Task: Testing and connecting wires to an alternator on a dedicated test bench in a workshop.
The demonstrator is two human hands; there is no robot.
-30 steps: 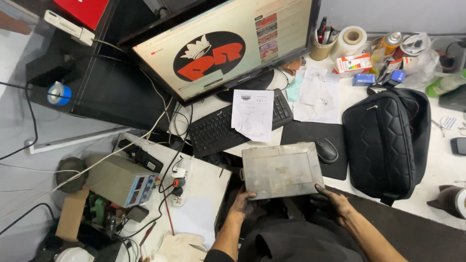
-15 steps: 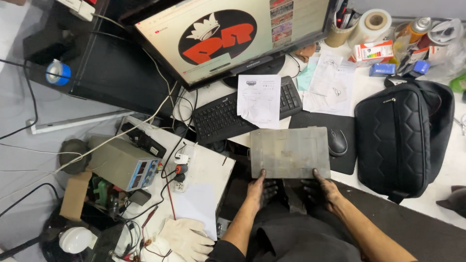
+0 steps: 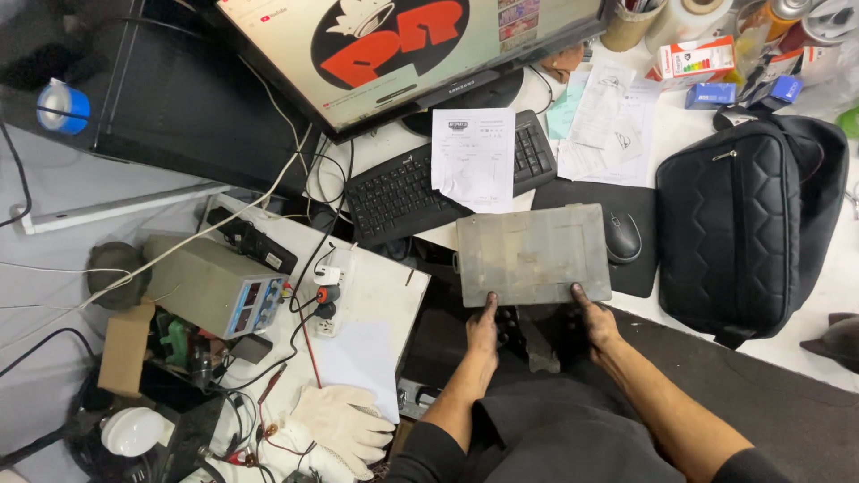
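Observation:
I hold a flat, scuffed grey metal plate (image 3: 533, 255) level in front of me, over the desk's near edge. My left hand (image 3: 483, 327) grips its near left edge and my right hand (image 3: 594, 318) grips its near right edge, thumbs on top. The plate's far edge reaches a black keyboard (image 3: 420, 188) with a printed sheet of paper (image 3: 473, 158) lying on it. A black mouse (image 3: 623, 236) on a dark mouse pad (image 3: 633, 273) sits just right of the plate.
A large monitor (image 3: 403, 45) stands at the back. A black quilted bag (image 3: 743, 233) lies on the right. To the left stand a grey bench power supply (image 3: 215, 286), tangled wires, a white sheet and white work gloves (image 3: 335, 425). Papers, boxes and tape rolls crowd the far right.
The view has tilted down and closer. My hands keep the same grip on the plate, which sits slightly nearer to the keyboard and mouse.

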